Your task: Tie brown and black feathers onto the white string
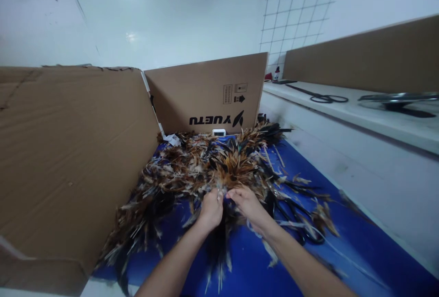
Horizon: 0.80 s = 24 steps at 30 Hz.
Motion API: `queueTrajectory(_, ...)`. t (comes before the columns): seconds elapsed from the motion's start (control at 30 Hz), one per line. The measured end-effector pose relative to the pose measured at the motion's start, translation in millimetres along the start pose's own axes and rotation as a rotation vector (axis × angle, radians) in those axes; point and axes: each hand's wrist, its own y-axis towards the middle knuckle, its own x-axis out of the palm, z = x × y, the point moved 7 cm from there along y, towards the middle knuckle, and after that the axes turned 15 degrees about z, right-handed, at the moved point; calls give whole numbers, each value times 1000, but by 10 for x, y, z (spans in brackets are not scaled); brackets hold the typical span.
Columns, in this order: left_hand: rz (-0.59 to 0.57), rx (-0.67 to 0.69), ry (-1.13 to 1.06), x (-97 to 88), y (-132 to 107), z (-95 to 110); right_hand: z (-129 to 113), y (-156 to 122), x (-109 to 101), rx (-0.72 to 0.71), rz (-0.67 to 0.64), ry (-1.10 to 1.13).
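My left hand (211, 208) is closed around the pale quill ends of a fanned bundle of orange-brown feathers (233, 168). Just to its right, my right hand (247, 202) has its fingertips pinched together at the base of the bundle; whatever lies between them is too small to make out. Black-handled scissors (308, 233) lie right of my right hand, partly covered by feathers. A thin white strip (346, 256) trails from near my right wrist towards the lower right. Dark feathers (219, 246) stick out below the hands.
Loose feathers (171, 169) spread over the blue table (343, 205). Cardboard panels (78, 160) wall the left and the back, where a small white device (218, 132) stands. On a white ledge (384, 119) at the right lie another pair of scissors (324, 98) and a shiny metal object (398, 99).
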Motion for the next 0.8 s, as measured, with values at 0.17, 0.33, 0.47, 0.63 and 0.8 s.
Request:
queueTrajectory(0.17,56,152,197,-59,-57,245,-136,-15,-42,-262,94,-60)
queueTrajectory(0.33,138,311,539,-28,-166,437,-115,5,-106,-263,193,-29)
queueTrajectory(0.47,247,520,711,66,-228,520,-130,8,-173,-294,248,-32)
queueTrajectory(0.63,291,630,742,81,-271,583,-96,1,-179,-214,204,62)
queueTrajectory(0.8,313,544,541,-51,-255,692,-143,-2,-186,-218,163,164)
